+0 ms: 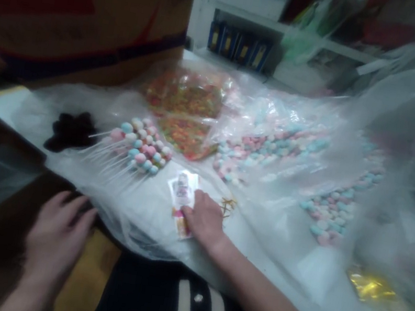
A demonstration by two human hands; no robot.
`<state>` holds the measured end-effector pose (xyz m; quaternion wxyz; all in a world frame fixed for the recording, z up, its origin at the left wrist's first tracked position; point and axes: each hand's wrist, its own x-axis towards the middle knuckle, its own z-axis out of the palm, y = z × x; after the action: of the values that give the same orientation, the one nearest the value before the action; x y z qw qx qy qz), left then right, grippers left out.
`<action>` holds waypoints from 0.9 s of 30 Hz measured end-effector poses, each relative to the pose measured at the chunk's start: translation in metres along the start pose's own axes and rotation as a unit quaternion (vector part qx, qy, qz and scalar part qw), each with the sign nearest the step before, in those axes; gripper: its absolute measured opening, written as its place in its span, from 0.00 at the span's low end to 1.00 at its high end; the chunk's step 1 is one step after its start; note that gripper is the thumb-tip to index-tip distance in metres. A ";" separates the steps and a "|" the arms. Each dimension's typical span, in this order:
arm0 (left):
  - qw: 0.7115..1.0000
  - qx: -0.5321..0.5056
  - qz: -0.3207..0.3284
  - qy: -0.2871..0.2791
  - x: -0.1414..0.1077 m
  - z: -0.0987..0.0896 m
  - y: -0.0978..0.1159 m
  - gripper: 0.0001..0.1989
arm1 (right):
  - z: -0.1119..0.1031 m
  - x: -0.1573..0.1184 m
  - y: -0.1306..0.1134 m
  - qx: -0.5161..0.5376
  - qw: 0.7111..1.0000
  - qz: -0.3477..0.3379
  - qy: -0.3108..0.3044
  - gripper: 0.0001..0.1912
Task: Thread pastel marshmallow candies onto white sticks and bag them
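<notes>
My right hand lies over a small printed paper card, its fingers closed on the card's edge. A few thin gold twist ties sit just beyond that hand. My left hand is open with spread fingers, holding nothing, at the front edge of a clear plastic sheet. Pastel candy balls on white sticks lie on the sheet, above and between my hands. Beside them is a dark fluffy tuft.
Clear bags hold orange-green candy and pastel balls. More pastel balls lie right, near gold foil. A large cardboard box overhangs the upper left. A shelf holds dark blue boxes.
</notes>
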<state>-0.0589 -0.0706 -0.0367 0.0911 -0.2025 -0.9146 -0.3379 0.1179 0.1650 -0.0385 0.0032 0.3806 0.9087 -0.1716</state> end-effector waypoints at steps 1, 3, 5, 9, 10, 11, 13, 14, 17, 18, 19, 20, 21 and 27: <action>0.998 -0.051 0.025 -0.032 -0.005 0.011 0.025 0.13 | 0.001 0.002 0.000 0.005 1.000 0.015 -0.009 0.13; 0.981 -0.165 0.032 -0.096 -0.012 0.030 0.064 0.12 | 0.001 0.005 0.005 0.026 0.998 0.044 -0.023 0.13; 0.948 -0.261 -0.009 -0.183 -0.017 0.045 0.088 0.10 | -0.001 0.007 0.012 0.047 0.997 0.058 -0.021 0.12; 0.887 -0.332 -0.135 -0.293 -0.023 0.066 0.109 0.10 | -0.004 0.006 0.026 0.102 0.992 0.062 0.036 0.12; 0.879 -0.338 -0.152 -0.301 -0.025 0.069 0.113 0.10 | -0.005 0.005 0.028 0.134 0.987 0.051 0.066 0.11; 0.872 -0.347 -0.166 -0.304 -0.026 0.071 0.117 0.11 | -0.005 0.004 0.028 0.177 0.978 0.035 0.102 0.10; 0.858 -0.369 -0.197 -0.299 -0.028 0.074 0.125 0.13 | -0.006 0.002 0.027 0.278 0.946 -0.001 0.169 0.07; 0.850 -0.385 -0.212 -0.291 -0.028 0.075 0.129 0.15 | -0.007 0.000 0.025 0.333 0.926 -0.008 0.180 0.06; 0.795 -0.467 -0.249 -0.298 -0.027 0.076 0.139 0.21 | -0.011 -0.005 0.015 0.507 0.858 0.021 0.077 0.04; 0.763 -0.496 -0.268 -0.315 -0.027 0.076 0.141 0.22 | -0.013 -0.007 0.011 0.556 0.830 0.035 0.021 0.04; 0.731 -0.521 -0.291 -0.331 -0.027 0.076 0.142 0.21 | -0.014 -0.008 0.007 0.592 0.804 0.048 -0.028 0.05; 0.705 -0.540 -0.313 -0.337 -0.027 0.075 0.142 0.21 | -0.015 -0.009 0.003 0.613 0.785 0.059 -0.059 0.05; 0.691 -0.551 -0.331 -0.331 -0.027 0.075 0.141 0.20 | -0.015 -0.010 0.000 0.622 0.777 0.068 -0.074 0.05; 0.690 -0.573 -0.374 -0.236 -0.028 0.074 0.140 0.17 | -0.009 -0.010 -0.022 0.641 0.754 0.102 -0.103 0.14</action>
<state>0.0242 0.0660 -0.0196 -0.3952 0.0702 -0.5350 -0.7434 0.1110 0.1469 -0.0217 -0.1299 0.3643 0.5359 -0.7505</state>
